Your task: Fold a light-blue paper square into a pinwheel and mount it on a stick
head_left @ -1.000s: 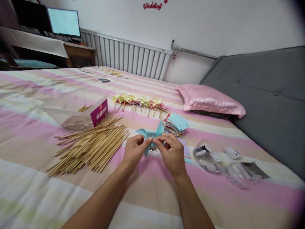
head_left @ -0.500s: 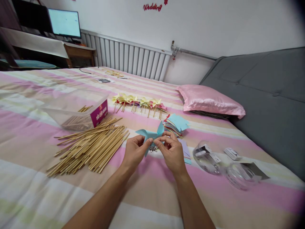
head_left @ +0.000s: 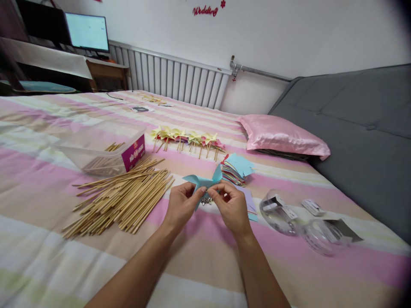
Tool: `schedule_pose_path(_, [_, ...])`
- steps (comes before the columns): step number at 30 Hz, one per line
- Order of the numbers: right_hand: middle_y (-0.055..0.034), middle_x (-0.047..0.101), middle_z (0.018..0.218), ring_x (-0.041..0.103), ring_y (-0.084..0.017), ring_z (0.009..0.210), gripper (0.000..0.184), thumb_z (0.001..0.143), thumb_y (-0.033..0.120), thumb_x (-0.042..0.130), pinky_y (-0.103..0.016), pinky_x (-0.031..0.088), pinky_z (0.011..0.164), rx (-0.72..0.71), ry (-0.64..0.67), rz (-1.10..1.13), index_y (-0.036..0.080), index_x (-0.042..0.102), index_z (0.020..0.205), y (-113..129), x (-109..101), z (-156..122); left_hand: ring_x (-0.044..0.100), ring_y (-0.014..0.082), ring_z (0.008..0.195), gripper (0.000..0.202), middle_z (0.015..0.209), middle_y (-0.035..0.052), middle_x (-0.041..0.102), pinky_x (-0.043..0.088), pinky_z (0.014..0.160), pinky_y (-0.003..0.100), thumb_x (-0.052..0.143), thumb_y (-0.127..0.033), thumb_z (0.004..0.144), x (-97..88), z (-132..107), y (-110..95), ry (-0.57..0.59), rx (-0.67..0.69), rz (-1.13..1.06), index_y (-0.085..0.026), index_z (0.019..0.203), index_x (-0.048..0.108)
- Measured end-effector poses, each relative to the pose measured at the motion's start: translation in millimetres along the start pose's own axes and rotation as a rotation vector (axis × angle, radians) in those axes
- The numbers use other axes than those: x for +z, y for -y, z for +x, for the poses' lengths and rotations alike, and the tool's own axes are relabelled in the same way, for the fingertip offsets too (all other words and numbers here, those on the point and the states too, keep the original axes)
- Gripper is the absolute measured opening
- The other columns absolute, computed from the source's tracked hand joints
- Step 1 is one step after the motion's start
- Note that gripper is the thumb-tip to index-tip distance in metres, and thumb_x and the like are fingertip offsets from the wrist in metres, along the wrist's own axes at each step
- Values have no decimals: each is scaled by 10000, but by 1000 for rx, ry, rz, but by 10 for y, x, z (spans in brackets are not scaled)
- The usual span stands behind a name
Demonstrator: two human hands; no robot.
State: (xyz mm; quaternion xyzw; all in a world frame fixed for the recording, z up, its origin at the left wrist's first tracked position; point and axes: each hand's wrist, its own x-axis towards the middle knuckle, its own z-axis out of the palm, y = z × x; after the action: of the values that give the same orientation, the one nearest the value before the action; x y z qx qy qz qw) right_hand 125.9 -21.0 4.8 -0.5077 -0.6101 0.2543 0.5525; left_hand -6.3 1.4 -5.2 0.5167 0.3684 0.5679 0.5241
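A light-blue paper pinwheel (head_left: 203, 183) is held between both hands above the bed. My left hand (head_left: 183, 205) pinches its left side, thumb near the centre. My right hand (head_left: 230, 206) is closed on the right side, with thumb and index finger at the middle; whether a small pin is between them I cannot make out. Just beneath the pinwheel lies a little pile of shiny metal pins (head_left: 206, 200). Close to the right hand are a stack of cut coloured paper (head_left: 233, 170) and some flat lilac and blue sheets (head_left: 249, 203).
Wooden sticks (head_left: 128, 201) lie heaped at the left, before a clear plastic box (head_left: 96, 145) with more sticks. Finished pinwheels (head_left: 189, 137) line up farther back. Clear round containers (head_left: 278, 214) and a small white box (head_left: 313, 207) sit at right. A pink pillow (head_left: 282, 134) rests by the headboard.
The right hand's fingers have curled in slightly closer around the pinwheel's centre. Otherwise the hands and the pinwheel stay in nearly the same place.
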Motion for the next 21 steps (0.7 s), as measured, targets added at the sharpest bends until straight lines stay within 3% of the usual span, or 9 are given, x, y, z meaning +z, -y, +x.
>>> schedule_pose_path(5, [25,533,780,431,-95,602,264,728,306,684,-237,377,577,52,-87,98,202,475,852,-7,34,-14,481,92,522,274,556,-3,573,359,502,206,716,-371,690,-5,-4,4,7,-1,14,-110,636,651])
schedule_pose_path(10, [-9,624,826,530,-151,761,376,755,274,650,-296,407,730,6,-48,31,196,505,1093,-4,20,-5,499,98,524,276,562,4,595,375,509,209,729,-376,671,-5,-11,-11,8,2,-3,-112,635,658])
schedule_pose_path(14, [-50,655,915,553,-205,917,181,783,314,617,-359,400,859,-8,16,-82,193,665,909,-14,-16,7,521,104,526,269,572,12,618,388,511,210,739,-371,659,4,-12,-24,14,-14,-11,-110,651,673])
schedule_pose_path(21, [-48,699,927,595,-214,905,193,806,308,594,-348,434,832,5,62,3,194,702,920,-29,-19,4,519,90,488,259,541,4,619,388,479,193,747,-353,648,13,-5,-24,-11,-31,7,-111,616,659])
